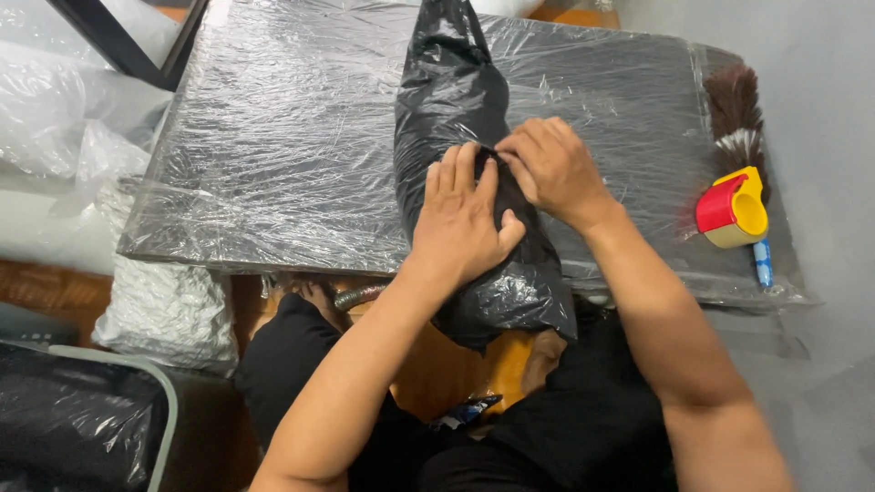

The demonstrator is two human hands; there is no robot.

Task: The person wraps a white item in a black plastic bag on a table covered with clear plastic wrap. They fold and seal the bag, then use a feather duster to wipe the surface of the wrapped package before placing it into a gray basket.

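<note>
A counter (273, 164) wrapped in clear film fills my view, and across it, from its far edge to past its near edge over my lap, lies a long bundle (456, 100) in black plastic. My left hand (463, 219) lies flat on the bundle's middle, fingers together, pressing the plastic down. My right hand (551, 169), just beside it, pinches a fold of the black plastic between thumb and fingertips. To do this well, I judge, I should hold the flat hand firm so the wrap stays taut, and draw the fold snug without tearing the thin film. At the counter's right edge rest a feather duster (732, 109) and a red-and-yellow tape dispenser (734, 208).
</note>
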